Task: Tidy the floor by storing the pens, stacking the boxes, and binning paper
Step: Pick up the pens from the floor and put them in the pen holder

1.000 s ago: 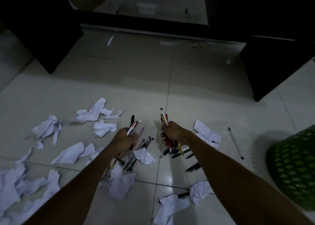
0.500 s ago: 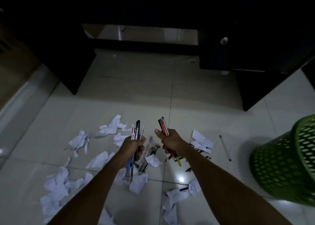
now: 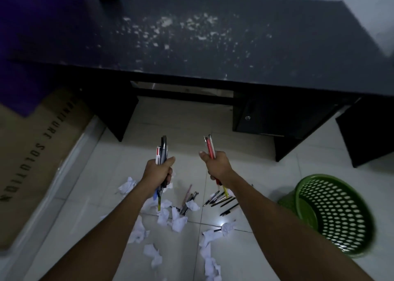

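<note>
Two fists, left hand [image 3: 158, 172] clamped on pen bundle [image 3: 162, 150], right hand [image 3: 215, 167] gripping red pens [image 3: 210, 146], one green basket [image 3: 334, 214].

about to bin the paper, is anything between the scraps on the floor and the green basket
Nothing solid. The basket stands open on bare tile to the right of the paper. Only loose pens lie on the floor between them. Both hands, left and right, are full of pens, though.
</note>
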